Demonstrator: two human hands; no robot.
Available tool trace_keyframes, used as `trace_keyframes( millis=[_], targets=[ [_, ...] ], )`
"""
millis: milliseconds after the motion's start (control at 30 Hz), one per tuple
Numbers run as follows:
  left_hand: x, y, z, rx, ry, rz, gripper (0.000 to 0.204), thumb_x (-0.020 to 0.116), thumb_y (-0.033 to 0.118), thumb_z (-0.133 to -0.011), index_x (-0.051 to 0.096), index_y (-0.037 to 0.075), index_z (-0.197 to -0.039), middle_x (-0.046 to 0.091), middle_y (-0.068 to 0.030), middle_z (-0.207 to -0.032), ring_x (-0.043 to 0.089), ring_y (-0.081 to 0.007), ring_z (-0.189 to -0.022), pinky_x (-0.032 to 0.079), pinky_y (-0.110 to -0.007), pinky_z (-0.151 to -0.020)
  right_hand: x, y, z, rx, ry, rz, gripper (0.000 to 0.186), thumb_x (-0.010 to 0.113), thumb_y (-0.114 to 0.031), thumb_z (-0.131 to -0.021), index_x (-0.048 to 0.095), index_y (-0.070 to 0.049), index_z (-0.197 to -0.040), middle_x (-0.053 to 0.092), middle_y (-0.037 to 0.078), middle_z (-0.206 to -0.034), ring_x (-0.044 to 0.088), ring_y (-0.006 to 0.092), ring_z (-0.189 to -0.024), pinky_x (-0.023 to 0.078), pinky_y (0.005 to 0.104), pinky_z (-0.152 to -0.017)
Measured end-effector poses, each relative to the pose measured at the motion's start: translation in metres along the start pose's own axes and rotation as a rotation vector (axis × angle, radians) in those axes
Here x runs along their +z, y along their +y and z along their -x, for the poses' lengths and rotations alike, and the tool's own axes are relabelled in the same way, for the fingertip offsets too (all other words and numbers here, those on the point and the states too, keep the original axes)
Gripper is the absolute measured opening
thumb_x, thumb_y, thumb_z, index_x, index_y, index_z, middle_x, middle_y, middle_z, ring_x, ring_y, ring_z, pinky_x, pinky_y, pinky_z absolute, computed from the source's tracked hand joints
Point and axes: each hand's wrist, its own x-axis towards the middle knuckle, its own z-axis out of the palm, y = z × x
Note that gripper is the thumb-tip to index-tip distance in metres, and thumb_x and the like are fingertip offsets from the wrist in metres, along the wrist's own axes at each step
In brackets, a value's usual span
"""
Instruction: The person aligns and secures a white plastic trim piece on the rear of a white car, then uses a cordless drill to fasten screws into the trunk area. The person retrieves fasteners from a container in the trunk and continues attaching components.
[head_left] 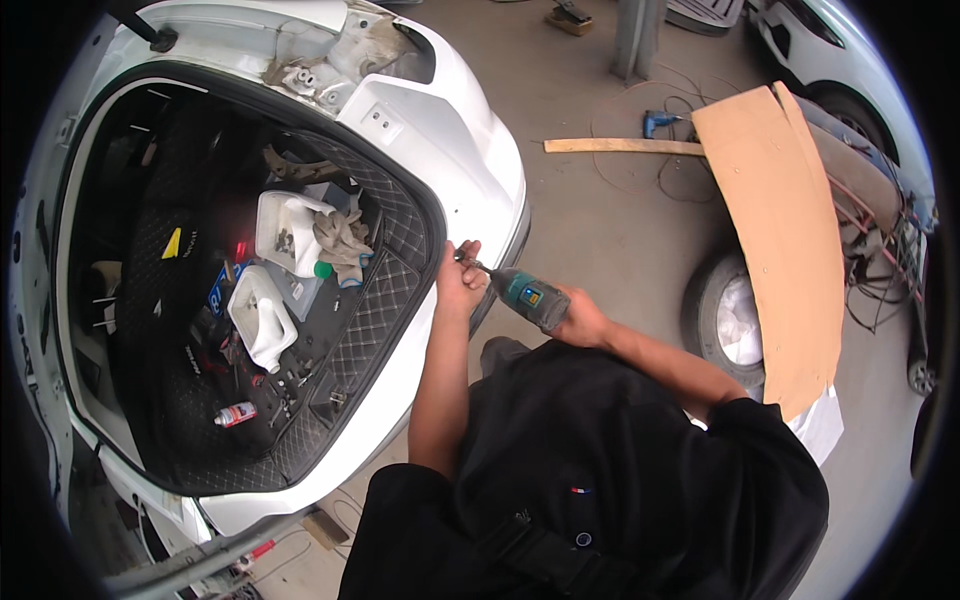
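Observation:
A dark green-and-black cordless power driver (531,297) points up and left over the rear edge of the white car. My right hand (584,318) is wrapped round its grip, which is mostly hidden. Curled fingers of my left hand (462,284) close on a small dark piece (461,256) at the tip of the driver's thin shaft; its exact kind is too small to tell. Both hands are above the white rear body (478,190), beside the open trunk (375,300) with its black quilted lining.
Inside the trunk lie two cut white jugs (262,318) (283,232), grey work gloves (343,243), a spray can (236,414) and loose small parts. To the right stand a wheel (712,310) and a large tan board (770,240). A wooden strip (620,146), blue tool (658,123) and cables lie on the floor.

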Motion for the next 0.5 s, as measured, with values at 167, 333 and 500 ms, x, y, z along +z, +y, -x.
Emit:
trace_keyframes(
  millis=[167, 333, 500],
  targets=[
    [0.028, -0.012, -0.019, -0.008, 0.003, -0.043, 0.036, 0.047, 0.044, -0.098, 0.056, 0.009, -0.091, 0.068, -0.0071, -0.089, 0.033, -0.0073, -0.038, 0.023, -0.022, -0.035, -0.025, 0.020, -0.012, -0.004, 0.012, 0.024, 0.056, 0.072, -0.013, -0.073, 0.053, -0.002, -0.125, 0.062, 0.022, -0.112, 0.060, 0.0392, -0.102, 0.049, 0.0407, -0.087],
    [0.034, -0.010, -0.036, -0.023, 0.050, -0.063, 0.037, 0.044, 0.043, -0.099, 0.055, 0.009, -0.090, 0.066, -0.0060, -0.085, 0.031, -0.0072, -0.038, 0.024, -0.022, -0.036, -0.032, 0.028, -0.032, 0.024, 0.015, 0.044, 0.057, 0.071, -0.012, -0.071, 0.053, -0.004, -0.125, 0.063, 0.020, -0.110, 0.060, 0.0401, -0.100, 0.050, 0.0422, -0.085],
    [0.026, 0.001, -0.051, -0.058, 0.052, -0.131, 0.038, 0.041, 0.044, -0.100, 0.055, 0.009, -0.090, 0.066, -0.0059, -0.086, 0.031, -0.0067, -0.038, 0.024, -0.022, -0.035, -0.028, 0.038, -0.046, 0.057, 0.006, 0.039, 0.058, 0.070, -0.010, -0.070, 0.053, -0.005, -0.126, 0.063, 0.020, -0.110, 0.060, 0.0406, -0.099, 0.050, 0.0433, -0.083]
  ],
)
